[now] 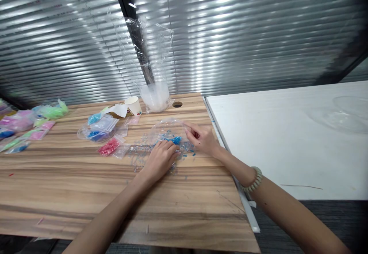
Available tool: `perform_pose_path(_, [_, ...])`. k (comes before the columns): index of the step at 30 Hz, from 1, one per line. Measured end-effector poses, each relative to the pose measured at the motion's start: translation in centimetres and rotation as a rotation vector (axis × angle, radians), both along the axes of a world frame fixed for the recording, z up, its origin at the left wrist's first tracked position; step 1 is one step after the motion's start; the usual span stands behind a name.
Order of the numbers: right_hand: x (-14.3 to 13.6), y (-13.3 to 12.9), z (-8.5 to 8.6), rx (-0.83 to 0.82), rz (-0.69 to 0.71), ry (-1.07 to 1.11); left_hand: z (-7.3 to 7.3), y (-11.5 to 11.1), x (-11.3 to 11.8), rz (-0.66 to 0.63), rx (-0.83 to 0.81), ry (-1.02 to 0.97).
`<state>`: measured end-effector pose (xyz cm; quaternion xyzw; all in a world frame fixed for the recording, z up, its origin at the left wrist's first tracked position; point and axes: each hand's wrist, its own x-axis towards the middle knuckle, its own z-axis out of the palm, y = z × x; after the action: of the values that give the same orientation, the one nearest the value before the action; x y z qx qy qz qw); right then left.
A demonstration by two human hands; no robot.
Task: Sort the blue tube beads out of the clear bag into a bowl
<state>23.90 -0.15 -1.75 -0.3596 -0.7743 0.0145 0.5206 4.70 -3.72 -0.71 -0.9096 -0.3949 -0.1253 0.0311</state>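
A clear round plastic dish (pixel 169 122) rests on the wooden table amid scattered small clear and blue tube-like pieces (pixel 140 156). My right hand (pixel 202 139) pinches the dish's right rim between thumb and fingers; a beaded bracelet is on that wrist. In and in front of the dish lies a cluster of bright blue pieces (pixel 176 140). My left hand (pixel 162 157) reaches over the near side of the dish, fingers bent together beside the blue cluster. What its fingertips hold, if anything, is hidden.
Left of the dish lie a bag of red pieces (pixel 109 147), bagged blue pieces (pixel 97 135) and a paper cup (pixel 133 105). A clear bag with white contents (pixel 155 96) stands behind. Colourful bags (pixel 20 120) sit far left. A white table (pixel 258 139) adjoins on the right.
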Motion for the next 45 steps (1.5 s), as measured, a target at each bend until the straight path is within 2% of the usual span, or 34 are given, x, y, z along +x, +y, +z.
perform_pose_path(18, [0.07,-0.09,0.11,0.004,0.015,0.004,-0.02,-0.08,0.0,0.0,0.007,-0.011])
perform_pose_path(28, [0.0,0.04,-0.41,-0.062,0.036,0.002,0.14,-0.09,0.04,-0.011,0.016,-0.02])
perform_pose_path(45, [0.03,0.07,-0.37,-0.058,0.047,-0.003,-0.37,0.32,-0.29,-0.03,0.02,-0.05])
